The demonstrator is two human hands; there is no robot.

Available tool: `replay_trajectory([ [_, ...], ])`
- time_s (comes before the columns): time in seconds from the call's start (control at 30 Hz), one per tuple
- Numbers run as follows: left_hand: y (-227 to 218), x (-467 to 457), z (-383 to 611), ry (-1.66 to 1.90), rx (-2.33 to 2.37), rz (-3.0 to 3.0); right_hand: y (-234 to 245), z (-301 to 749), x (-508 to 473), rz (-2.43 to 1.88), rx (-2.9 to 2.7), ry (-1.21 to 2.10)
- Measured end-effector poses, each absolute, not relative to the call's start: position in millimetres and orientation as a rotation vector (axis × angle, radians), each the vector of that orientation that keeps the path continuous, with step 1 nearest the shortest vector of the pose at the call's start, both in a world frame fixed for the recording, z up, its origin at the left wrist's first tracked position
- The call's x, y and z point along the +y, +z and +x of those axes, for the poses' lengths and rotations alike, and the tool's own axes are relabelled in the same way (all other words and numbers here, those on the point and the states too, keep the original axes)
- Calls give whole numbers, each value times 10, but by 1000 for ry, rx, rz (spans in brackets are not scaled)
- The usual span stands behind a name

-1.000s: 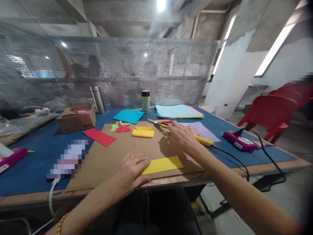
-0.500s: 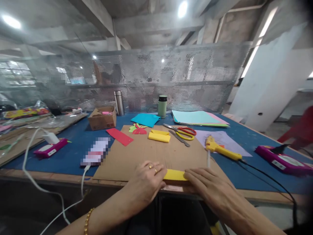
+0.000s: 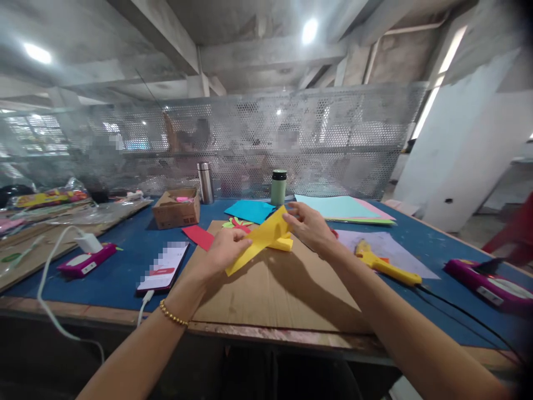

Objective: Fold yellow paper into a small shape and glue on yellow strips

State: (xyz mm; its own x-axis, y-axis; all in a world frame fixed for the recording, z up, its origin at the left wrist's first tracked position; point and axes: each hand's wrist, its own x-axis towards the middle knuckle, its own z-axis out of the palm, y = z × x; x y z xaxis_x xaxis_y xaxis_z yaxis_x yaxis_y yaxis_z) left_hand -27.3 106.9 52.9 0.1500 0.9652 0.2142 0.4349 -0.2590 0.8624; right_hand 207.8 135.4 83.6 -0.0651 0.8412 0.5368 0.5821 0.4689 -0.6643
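Note:
A yellow paper strip (image 3: 260, 240) is held up at a slant above the cardboard sheet (image 3: 275, 294). My left hand (image 3: 222, 250) pinches its lower left part between thumb and fingers. At the upper right end, my right hand (image 3: 310, 225) has its thumb and fingers closed on the strip's edge. Behind the strip lies a folded yellow paper piece (image 3: 283, 244), partly covered. Red paper (image 3: 199, 237) lies left of the strip, beside my left hand. Green and red cut paper shapes (image 3: 237, 223) are half hidden behind the strip. My right hand and forearm cover most of the scissors.
A yellow glue gun (image 3: 387, 266) with a black cord rests at the right, partly on lilac paper (image 3: 416, 266). A phone (image 3: 164, 269) and cardboard box (image 3: 177, 210) stand left. Two bottles, a steel one (image 3: 205, 183) and a green one (image 3: 278, 189), stand at the back.
Both hands have lifted the yellow strip from the table's front edge, up and away from me. It was flat and now slants. The right forearm now hides the scissors and grey blade.

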Motion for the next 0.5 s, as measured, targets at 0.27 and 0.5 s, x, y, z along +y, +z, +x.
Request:
replay_trajectory([
  [0.27, 305, 1082, -166, 1165, 1173, 1354, 449, 1739, 1254, -1155, -1448, 1118],
  [0.5, 346, 998, -123, 1108, 1108, 1411, 469, 1807, 1269, -1080, -1383, 1032],
])
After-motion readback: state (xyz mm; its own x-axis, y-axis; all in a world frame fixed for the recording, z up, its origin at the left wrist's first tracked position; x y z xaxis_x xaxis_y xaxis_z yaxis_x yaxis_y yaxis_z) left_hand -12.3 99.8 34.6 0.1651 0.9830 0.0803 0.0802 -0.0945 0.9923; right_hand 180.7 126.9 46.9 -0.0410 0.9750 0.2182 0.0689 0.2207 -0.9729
